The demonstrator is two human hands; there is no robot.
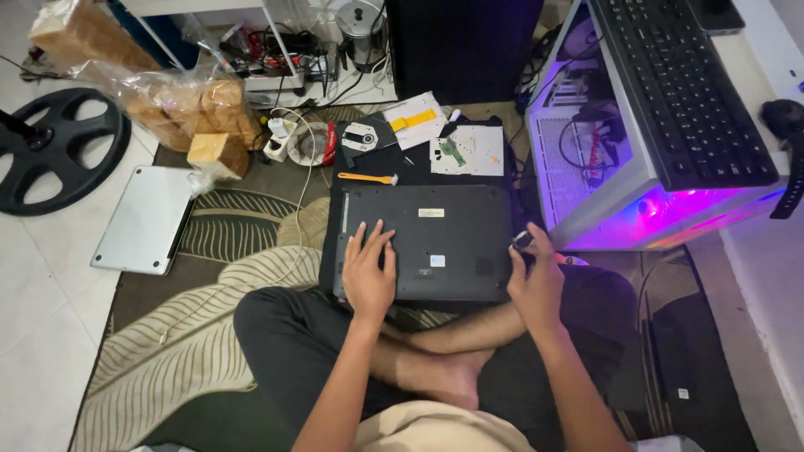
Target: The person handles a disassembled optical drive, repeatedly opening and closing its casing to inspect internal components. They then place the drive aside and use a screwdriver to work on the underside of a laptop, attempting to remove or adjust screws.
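A dark grey laptop (pixel 444 234) lies bottom-up on the rug in front of my crossed legs. My left hand (pixel 368 272) rests flat on its left half, fingers spread, holding nothing. At the laptop's right edge, my right hand (pixel 536 280) grips a small dark tool (pixel 523 241) with its tip near the case's right rim. An orange-handled tool (pixel 368 178) lies just beyond the laptop's far edge.
A lit computer case (pixel 603 167) with a black keyboard (pixel 682 92) on top stands at the right. A silver laptop (pixel 146 219) lies at the left beside bagged bread (pixel 180 105). A disc drive (pixel 364 136), small parts and cables lie beyond the laptop.
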